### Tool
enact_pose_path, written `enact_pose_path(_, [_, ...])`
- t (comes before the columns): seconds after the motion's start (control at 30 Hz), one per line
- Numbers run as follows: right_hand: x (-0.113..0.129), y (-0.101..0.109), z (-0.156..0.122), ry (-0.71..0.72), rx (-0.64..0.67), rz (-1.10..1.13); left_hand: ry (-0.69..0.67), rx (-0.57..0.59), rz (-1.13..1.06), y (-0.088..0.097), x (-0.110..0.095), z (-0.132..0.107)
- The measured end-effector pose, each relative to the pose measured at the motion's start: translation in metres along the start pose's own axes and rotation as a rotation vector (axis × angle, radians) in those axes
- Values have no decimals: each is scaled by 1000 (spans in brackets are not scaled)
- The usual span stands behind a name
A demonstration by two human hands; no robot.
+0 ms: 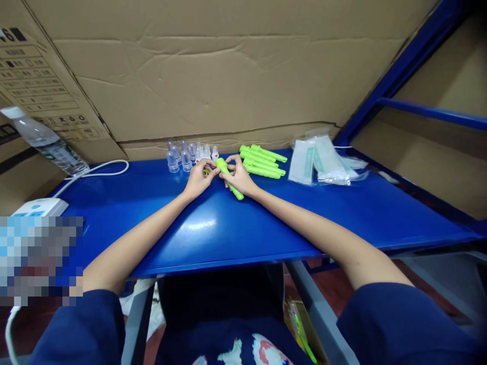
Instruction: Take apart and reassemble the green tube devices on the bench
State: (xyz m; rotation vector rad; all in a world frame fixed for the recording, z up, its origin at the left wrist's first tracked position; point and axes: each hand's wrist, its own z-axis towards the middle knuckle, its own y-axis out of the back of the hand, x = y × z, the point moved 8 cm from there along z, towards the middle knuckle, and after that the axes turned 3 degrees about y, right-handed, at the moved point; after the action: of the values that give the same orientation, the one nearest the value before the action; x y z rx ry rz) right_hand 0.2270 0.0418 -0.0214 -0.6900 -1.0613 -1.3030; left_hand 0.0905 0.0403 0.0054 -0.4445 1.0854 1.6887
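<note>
Green tube (pixel 235 190): in head view, looks bright lime, slim, wider and yellower at far end; slants over middle of blue table (pixel 213 238).
Right hand (pixel 241 178): grips tube below wide end.
Left hand (pixel 199 179): fingertips at wide end; cannot tell if gripping.
Other green tubes (pixel 262 162): lie piled beyond right hand.

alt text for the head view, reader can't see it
A person's right hand holds a green tube, left hand at its far end, over a blue table. Clear plastic pieces stand beyond; more green tubes and packets lie to the right.
</note>
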Motion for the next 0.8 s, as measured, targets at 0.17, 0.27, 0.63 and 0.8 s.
enact_pose_path(0.17, [-1, 2, 0, -16, -8, 5, 15, 8, -12, -1, 0, 0])
enact_pose_path(0.27, [0, 4, -1, -26, -16, 16, 13, 25, -14, -1, -1, 0])
enact_pose_path(0.63, [-8, 4, 4, -97, 12, 46, 52, -22, 72, 5, 4, 1])
enact_pose_path(0.8, [-3, 13, 9, -22, 0, -48, 76, -43, 118, 6, 9, 1])
